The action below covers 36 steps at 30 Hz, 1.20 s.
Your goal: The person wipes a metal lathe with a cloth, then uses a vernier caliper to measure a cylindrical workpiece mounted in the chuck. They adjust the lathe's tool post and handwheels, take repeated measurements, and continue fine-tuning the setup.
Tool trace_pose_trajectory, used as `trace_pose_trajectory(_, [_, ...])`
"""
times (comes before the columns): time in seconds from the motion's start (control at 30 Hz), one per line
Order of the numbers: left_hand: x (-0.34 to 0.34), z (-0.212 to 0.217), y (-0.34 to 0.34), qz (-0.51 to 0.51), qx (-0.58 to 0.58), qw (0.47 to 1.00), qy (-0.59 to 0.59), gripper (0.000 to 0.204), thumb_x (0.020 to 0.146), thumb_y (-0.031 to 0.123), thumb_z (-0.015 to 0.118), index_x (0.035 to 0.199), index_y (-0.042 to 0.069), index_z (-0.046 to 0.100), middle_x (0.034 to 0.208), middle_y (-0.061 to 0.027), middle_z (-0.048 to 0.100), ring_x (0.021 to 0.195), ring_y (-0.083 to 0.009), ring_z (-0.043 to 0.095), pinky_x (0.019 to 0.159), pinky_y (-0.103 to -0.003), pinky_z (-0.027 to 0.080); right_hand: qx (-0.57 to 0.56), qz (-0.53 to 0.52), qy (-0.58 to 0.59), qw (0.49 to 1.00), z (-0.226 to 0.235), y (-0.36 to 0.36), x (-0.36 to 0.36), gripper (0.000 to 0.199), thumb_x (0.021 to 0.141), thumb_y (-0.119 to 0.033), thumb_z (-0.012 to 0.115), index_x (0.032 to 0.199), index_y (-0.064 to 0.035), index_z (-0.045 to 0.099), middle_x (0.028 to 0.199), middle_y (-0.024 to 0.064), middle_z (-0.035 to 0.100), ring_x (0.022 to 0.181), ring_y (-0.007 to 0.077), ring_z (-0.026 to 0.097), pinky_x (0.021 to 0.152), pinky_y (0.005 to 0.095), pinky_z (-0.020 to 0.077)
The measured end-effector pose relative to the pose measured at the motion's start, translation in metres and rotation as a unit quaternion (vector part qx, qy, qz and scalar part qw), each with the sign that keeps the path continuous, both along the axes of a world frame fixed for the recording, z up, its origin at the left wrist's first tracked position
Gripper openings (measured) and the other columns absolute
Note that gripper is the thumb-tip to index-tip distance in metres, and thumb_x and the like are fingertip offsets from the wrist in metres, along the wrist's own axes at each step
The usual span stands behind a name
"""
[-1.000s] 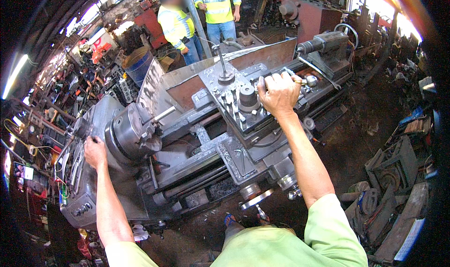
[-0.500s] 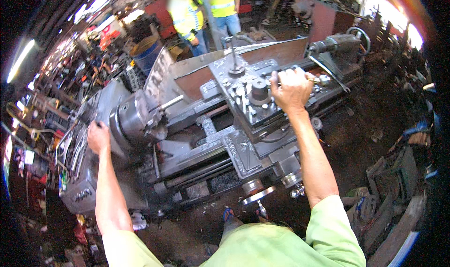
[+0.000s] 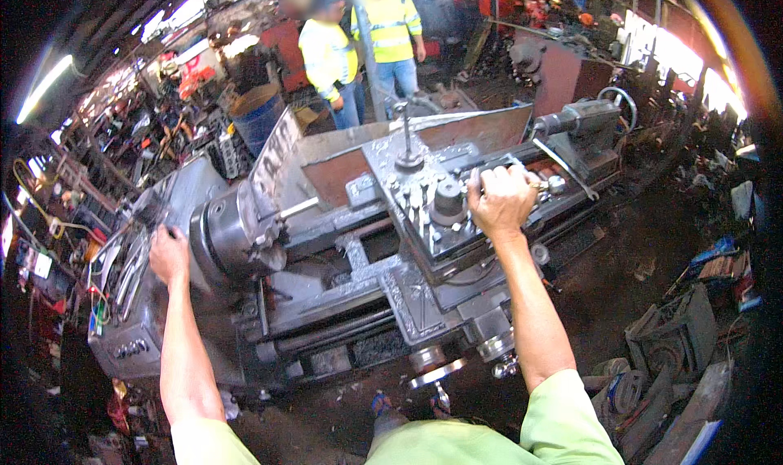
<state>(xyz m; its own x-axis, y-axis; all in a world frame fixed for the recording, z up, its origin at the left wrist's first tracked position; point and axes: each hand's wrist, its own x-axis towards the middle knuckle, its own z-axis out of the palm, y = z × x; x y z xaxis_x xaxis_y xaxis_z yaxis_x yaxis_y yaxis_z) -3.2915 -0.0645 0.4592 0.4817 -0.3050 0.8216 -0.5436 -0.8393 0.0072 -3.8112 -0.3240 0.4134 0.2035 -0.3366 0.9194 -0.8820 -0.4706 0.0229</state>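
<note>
A large grey metal lathe lies across the view in front of me. My left hand rests at its left-end housing, beside the round chuck; the fingers are curled, and what they close on is hidden. A thin bright rod sticks out of the chuck toward the right. My right hand is closed over something at the tool slide, just right of the dark round tool post; the hand covers what it grips. Metal shavings cover the flat plate around an upright bolt.
A spanner lies across the right bed by the tailstock. Below the slide is a shiny handwheel. Two people in yellow vests stand behind the lathe, near a blue drum. Scrap metal lies at lower right.
My view has tilted up a little, so the people and background sit lower in the picture. Both hands keep their places on the lathe, with no clear movement of its parts.
</note>
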Motion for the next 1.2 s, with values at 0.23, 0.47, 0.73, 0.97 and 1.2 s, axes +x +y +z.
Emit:
trace_pose_trajectory(0.23, [-0.004,0.001,0.000,0.020,0.010,0.999,0.033,0.033,0.088,0.034,0.060,0.108,0.008,0.068,0.099,-0.0162,0.069,0.088,-0.0361,0.068,0.075,-0.048,0.054,-0.009,0.018,-0.021,1.000,-0.001,0.000,0.001,0.027,0.080,-0.031,0.065,0.060,-0.0148,0.058,0.063,0.0024,0.054,0.070,0.0230,0.055,0.074,0.0423,0.0341])
trace_pose_trajectory(0.47, [-0.008,0.002,0.000,0.021,0.004,1.000,0.013,0.033,0.089,0.033,0.060,0.107,0.007,0.067,0.102,-0.0153,0.069,0.090,-0.0353,0.067,0.076,-0.048,0.054,-0.015,0.025,-0.024,0.999,-0.001,0.000,0.000,0.027,0.081,-0.030,0.065,0.060,-0.0149,0.058,0.064,0.0022,0.054,0.069,0.0225,0.054,0.074,0.0417,0.0340])
trace_pose_trajectory(0.73, [-0.005,0.001,0.001,-0.001,0.007,1.000,0.005,0.033,0.090,0.033,0.058,0.106,0.006,0.067,0.101,-0.0165,0.068,0.090,-0.0359,0.067,0.076,-0.048,0.053,-0.020,0.020,-0.029,0.999,0.000,0.000,0.001,0.027,0.081,-0.030,0.066,0.059,-0.0146,0.058,0.063,0.0024,0.054,0.069,0.0225,0.055,0.074,0.0421,0.0341])
trace_pose_trajectory(0.97, [-0.008,0.002,0.000,-0.003,-0.001,1.000,0.001,0.033,0.090,0.033,0.057,0.106,0.006,0.068,0.098,-0.0170,0.069,0.088,-0.0365,0.067,0.075,-0.048,0.053,-0.021,0.020,-0.023,0.999,-0.001,-0.001,0.001,0.028,0.080,-0.030,0.066,0.059,-0.0145,0.058,0.063,0.0024,0.055,0.070,0.0229,0.055,0.074,0.0424,0.0342])
trace_pose_trajectory(1.2, [-0.012,0.005,0.001,0.006,0.010,1.000,0.022,0.034,0.090,0.034,0.057,0.106,0.006,0.067,0.100,-0.0169,0.069,0.089,-0.0366,0.067,0.075,-0.048,0.054,-0.025,0.021,-0.025,0.999,-0.001,0.000,0.001,0.027,0.080,-0.029,0.065,0.059,-0.0144,0.058,0.063,0.0024,0.055,0.070,0.0228,0.055,0.074,0.0423,0.0341])
